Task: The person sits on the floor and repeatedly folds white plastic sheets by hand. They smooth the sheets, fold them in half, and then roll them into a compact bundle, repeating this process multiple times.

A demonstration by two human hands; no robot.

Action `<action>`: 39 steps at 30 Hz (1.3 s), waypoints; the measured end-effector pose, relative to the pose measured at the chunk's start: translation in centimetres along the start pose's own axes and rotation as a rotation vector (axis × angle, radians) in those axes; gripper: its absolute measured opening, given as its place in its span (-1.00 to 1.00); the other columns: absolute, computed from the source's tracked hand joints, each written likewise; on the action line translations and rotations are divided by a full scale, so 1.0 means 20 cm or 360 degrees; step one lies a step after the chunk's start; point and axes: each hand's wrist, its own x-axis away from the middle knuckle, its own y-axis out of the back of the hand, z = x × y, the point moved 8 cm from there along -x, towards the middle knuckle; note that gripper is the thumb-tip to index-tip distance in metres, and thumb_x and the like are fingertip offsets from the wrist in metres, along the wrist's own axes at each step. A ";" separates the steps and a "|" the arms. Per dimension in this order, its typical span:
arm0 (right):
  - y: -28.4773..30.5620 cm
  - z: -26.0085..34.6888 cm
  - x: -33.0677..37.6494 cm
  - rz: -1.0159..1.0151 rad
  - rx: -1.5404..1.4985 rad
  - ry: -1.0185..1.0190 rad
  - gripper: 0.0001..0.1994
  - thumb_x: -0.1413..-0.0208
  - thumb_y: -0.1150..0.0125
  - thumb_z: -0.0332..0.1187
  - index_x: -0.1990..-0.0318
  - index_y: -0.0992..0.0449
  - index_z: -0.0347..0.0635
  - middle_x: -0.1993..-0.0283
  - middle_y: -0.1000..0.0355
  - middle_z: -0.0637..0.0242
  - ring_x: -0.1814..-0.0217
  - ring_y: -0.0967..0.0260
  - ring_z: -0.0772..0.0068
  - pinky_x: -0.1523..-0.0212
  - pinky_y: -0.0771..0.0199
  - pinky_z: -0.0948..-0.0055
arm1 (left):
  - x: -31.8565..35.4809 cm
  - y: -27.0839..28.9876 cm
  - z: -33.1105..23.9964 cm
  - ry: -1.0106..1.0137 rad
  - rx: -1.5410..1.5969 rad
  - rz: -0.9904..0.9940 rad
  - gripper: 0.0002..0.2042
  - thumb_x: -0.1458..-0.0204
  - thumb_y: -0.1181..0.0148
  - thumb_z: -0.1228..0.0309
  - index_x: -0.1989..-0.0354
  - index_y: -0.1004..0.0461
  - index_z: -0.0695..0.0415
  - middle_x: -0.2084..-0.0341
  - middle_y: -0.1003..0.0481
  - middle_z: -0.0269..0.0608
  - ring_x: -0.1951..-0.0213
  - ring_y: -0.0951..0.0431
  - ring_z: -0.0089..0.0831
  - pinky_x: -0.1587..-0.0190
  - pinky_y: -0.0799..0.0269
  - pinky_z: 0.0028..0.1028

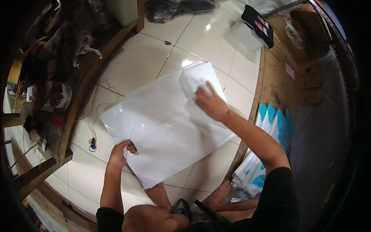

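A large glossy white plastic sheet (170,123), possibly a flat bag, lies at a slant in front of me over the tiled floor. My left hand (123,152) grips its near left edge, with fingertips showing over the top face. Across the far right part of the sheet is my right hand (210,101), smeared by motion. Its fingers point toward the far left, and whether they hold or only touch the plastic cannot be made out. A translucent fold or layer shows beside these fingers.
A wooden shelf (98,73) with clutter runs along the left. Tangled string (94,116) lies beside it. To the right, blue-and-white packages (266,143) lean by a wooden board (266,79). Black folded cloth (258,27) rests at the far right; dark plastic bundles (177,9) lie at the back.
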 end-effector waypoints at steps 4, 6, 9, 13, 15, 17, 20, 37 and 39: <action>0.12 -0.50 0.20 -0.0349 -0.0460 -0.1311 -0.52 -0.06 -0.27 -0.22 -0.15 -0.43 -0.17 -0.27 -0.25 -0.02 -0.34 -0.16 -0.06 -0.36 -0.16 0.13 | 0.02 0.02 -0.01 0.0010 -0.0014 -0.0010 -0.93 -0.08 -0.07 0.47 0.40 -0.35 0.16 0.62 -0.26 -0.35 0.52 -0.34 -0.42 0.35 -0.37 -0.37; -0.15 -0.64 0.37 -0.0160 -0.0968 -0.1657 -0.47 -0.06 -0.29 -0.19 -0.17 -0.41 -0.20 -0.24 -0.27 -0.12 -0.28 -0.24 -0.12 -0.29 -0.26 0.15 | -0.01 -0.01 0.00 -0.0058 -0.0070 0.0085 -0.92 -0.09 -0.08 0.45 0.38 -0.36 0.18 0.62 -0.26 -0.34 0.50 -0.36 -0.39 0.32 -0.39 -0.36; -0.33 -0.58 0.41 0.0151 -0.1377 -0.1721 -0.43 -0.06 -0.29 -0.15 -0.19 -0.38 -0.23 -0.21 -0.30 -0.22 -0.19 -0.32 -0.18 -0.21 -0.34 0.13 | 0.03 0.01 0.00 -0.0177 -0.0001 0.0109 -0.89 -0.11 -0.08 0.43 0.31 -0.39 0.22 0.58 -0.32 -0.29 0.47 -0.41 -0.34 0.28 -0.43 -0.33; -0.48 -0.58 0.40 0.0121 -0.1565 -0.1647 -0.41 -0.04 -0.29 -0.17 -0.20 -0.35 -0.26 -0.08 -0.37 -0.23 -0.10 -0.39 -0.14 -0.14 -0.39 0.14 | 0.11 -0.03 -0.01 -0.0323 0.0133 0.0047 -0.87 -0.13 -0.07 0.46 0.25 -0.41 0.28 0.47 -0.45 -0.17 0.39 -0.50 -0.33 0.24 -0.47 -0.35; -0.47 -0.57 0.35 0.0054 -0.1382 -0.1635 -0.40 -0.04 -0.28 -0.18 -0.21 -0.33 -0.27 -0.04 -0.39 -0.21 -0.06 -0.42 -0.11 -0.10 -0.41 0.15 | 0.12 0.02 -0.03 -0.0456 -0.0170 0.0030 -0.85 -0.12 -0.07 0.46 0.21 -0.40 0.28 0.41 -0.47 -0.13 0.36 -0.52 -0.30 0.21 -0.49 -0.33; -0.37 -0.52 0.28 0.0040 -0.1170 -0.1632 -0.38 -0.04 -0.27 -0.20 -0.24 -0.30 -0.28 0.00 -0.41 -0.19 -0.03 -0.43 -0.10 -0.07 -0.43 0.16 | 0.15 0.06 -0.04 -0.0555 -0.0314 -0.0073 -0.84 -0.12 -0.07 0.46 0.19 -0.39 0.27 0.38 -0.48 -0.11 0.36 -0.53 -0.29 0.20 -0.50 -0.31; -0.37 -0.55 0.28 0.0100 -0.1360 -0.1567 -0.34 -0.06 -0.25 -0.19 -0.29 -0.22 -0.26 0.00 -0.41 -0.16 -0.04 -0.43 -0.06 -0.07 -0.43 0.19 | 0.17 0.03 -0.06 -0.0638 -0.0288 -0.0181 -0.84 -0.12 -0.06 0.45 0.18 -0.38 0.26 0.42 -0.46 -0.13 0.38 -0.51 -0.31 0.24 -0.49 -0.30; -0.23 -0.38 0.38 0.0258 -0.2294 -0.1438 -0.49 -0.13 -0.23 -0.39 -0.23 -0.30 -0.34 0.02 -0.50 0.15 0.05 -0.47 0.34 -0.05 -0.46 0.37 | 0.22 -0.07 -0.05 -0.0417 -0.0003 -0.0035 -0.94 -0.16 -0.06 0.47 0.25 -0.37 0.16 0.49 -0.37 -0.30 0.45 -0.40 -0.44 0.30 -0.43 -0.38; -0.19 -0.42 0.44 0.0176 -0.2151 -0.1474 -0.52 -0.15 -0.19 -0.43 -0.21 -0.30 -0.37 0.06 -0.52 0.13 0.09 -0.50 0.36 -0.02 -0.49 0.37 | 0.22 -0.20 -0.03 -0.0350 0.0103 0.0093 -0.94 -0.17 -0.05 0.47 0.24 -0.37 0.16 0.49 -0.36 -0.30 0.44 -0.39 -0.44 0.27 -0.42 -0.36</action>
